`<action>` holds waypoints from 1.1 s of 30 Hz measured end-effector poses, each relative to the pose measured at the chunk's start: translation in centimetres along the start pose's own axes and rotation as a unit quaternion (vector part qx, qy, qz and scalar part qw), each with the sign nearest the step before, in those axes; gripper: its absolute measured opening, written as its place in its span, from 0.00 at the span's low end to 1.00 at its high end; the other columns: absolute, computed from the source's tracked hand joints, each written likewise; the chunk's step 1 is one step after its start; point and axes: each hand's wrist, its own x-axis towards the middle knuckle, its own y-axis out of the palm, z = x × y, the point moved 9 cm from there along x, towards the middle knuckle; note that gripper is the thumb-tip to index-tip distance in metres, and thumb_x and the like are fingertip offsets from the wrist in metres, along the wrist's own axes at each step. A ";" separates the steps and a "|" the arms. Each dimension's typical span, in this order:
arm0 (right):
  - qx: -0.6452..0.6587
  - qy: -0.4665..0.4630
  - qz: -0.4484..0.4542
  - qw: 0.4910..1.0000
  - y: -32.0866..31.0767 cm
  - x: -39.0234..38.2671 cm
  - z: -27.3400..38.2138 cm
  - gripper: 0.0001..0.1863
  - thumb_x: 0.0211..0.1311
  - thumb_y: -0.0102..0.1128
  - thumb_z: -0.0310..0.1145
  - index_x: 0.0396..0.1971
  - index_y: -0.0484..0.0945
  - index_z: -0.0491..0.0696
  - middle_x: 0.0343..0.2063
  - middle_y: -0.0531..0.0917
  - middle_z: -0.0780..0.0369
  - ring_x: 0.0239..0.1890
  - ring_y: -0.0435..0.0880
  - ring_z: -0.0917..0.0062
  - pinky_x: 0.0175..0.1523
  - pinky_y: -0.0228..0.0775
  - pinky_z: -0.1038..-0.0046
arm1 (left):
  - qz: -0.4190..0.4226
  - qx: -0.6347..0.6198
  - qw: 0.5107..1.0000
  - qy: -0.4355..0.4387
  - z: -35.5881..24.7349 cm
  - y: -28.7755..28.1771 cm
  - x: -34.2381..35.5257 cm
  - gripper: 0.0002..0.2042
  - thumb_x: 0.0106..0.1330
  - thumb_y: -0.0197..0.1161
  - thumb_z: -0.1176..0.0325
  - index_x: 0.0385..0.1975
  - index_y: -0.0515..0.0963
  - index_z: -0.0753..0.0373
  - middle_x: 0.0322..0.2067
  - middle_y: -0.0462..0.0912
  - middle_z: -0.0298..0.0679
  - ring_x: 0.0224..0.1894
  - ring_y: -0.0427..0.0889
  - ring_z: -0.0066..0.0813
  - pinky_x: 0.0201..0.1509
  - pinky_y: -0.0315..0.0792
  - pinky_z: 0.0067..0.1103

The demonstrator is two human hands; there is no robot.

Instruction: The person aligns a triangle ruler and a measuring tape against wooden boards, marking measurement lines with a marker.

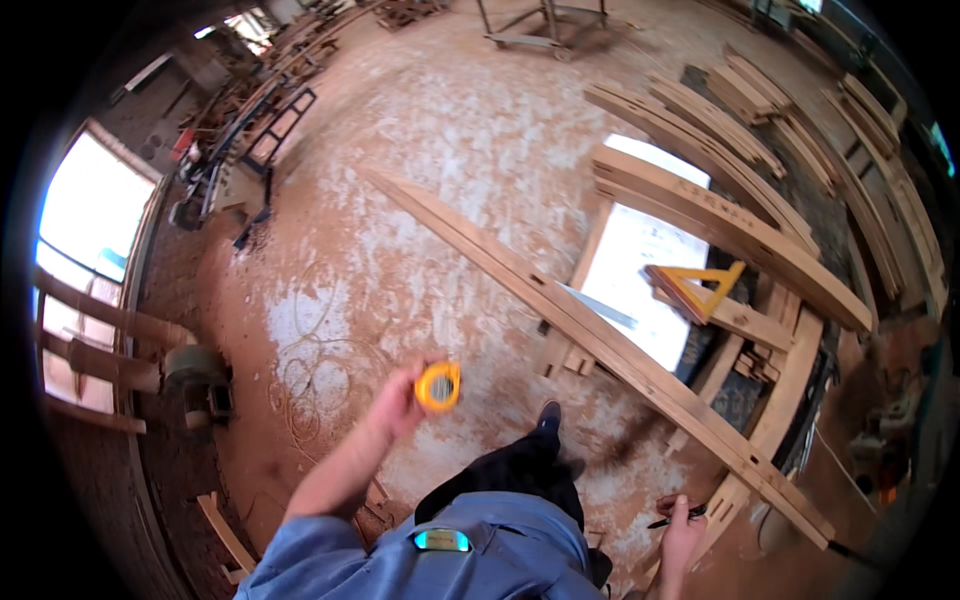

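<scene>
L hand [400, 400] mid-frame, fingers gripping round yellow tape measure [438, 386]. R hand [683, 530] lower right, fingers closed on dark pen [676, 517], beside long pale wood beam [600, 340]. Yellow triangular square [700, 285] at right.

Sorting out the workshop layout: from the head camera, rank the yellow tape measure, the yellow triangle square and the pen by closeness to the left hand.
1. Tape measure, held in the left hand.
2. Pen, lower right, in the right hand.
3. Triangle square, upper right on the timbers.

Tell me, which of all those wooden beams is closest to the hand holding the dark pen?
The long, straight wooden plank running diagonally across the floor; its near end lies beside the right hand. The curved beams sit farther back.
</scene>
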 end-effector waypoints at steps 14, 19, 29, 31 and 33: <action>-0.143 -0.221 0.151 0.953 26.2 2.4 6.2 0.12 0.73 0.60 0.32 0.48 0.83 0.40 0.35 0.87 0.62 0.26 0.80 0.80 0.33 0.74 0.72 | -0.284 0.292 0.882 -0.237 21.3 -45.9 -17.2 0.11 0.66 0.61 0.59 0.33 0.83 0.60 0.30 0.82 0.38 0.28 0.82 0.34 0.28 0.78 0.32; -0.084 -0.026 0.201 0.976 40.8 4.6 7.6 0.07 0.70 0.62 0.26 0.44 0.82 0.41 0.29 0.85 0.64 0.20 0.77 0.86 0.23 0.69 0.79 | -0.288 0.060 0.927 -0.231 9.6 -47.7 -12.1 0.13 0.65 0.63 0.55 0.34 0.83 0.58 0.31 0.83 0.37 0.29 0.82 0.31 0.35 0.80 0.31; -0.195 -0.211 0.258 0.923 71.9 6.9 31.5 0.06 0.64 0.67 0.26 0.30 0.78 0.44 0.20 0.74 0.70 0.22 0.72 0.87 0.27 0.67 0.79 | -0.325 0.139 0.925 -0.140 -13.1 -62.4 -2.6 0.16 0.68 0.62 0.52 0.35 0.80 0.61 0.30 0.81 0.37 0.28 0.78 0.28 0.29 0.72 0.26; -0.195 -0.232 0.218 0.928 77.0 10.3 34.7 0.07 0.61 0.68 0.25 0.27 0.78 0.43 0.21 0.75 0.67 0.24 0.72 0.84 0.31 0.67 0.76 | -0.340 0.177 0.910 -0.160 -14.3 -65.5 -1.4 0.15 0.64 0.60 0.56 0.29 0.84 0.62 0.25 0.84 0.39 0.23 0.79 0.30 0.27 0.72 0.26; -0.186 -0.299 0.189 0.916 82.7 13.5 38.8 0.08 0.60 0.68 0.25 0.25 0.77 0.41 0.22 0.76 0.63 0.26 0.74 0.78 0.34 0.68 0.73 | -0.351 0.259 0.872 -0.223 -15.6 -68.1 -2.0 0.17 0.65 0.61 0.54 0.22 0.82 0.62 0.20 0.80 0.38 0.20 0.76 0.27 0.23 0.68 0.26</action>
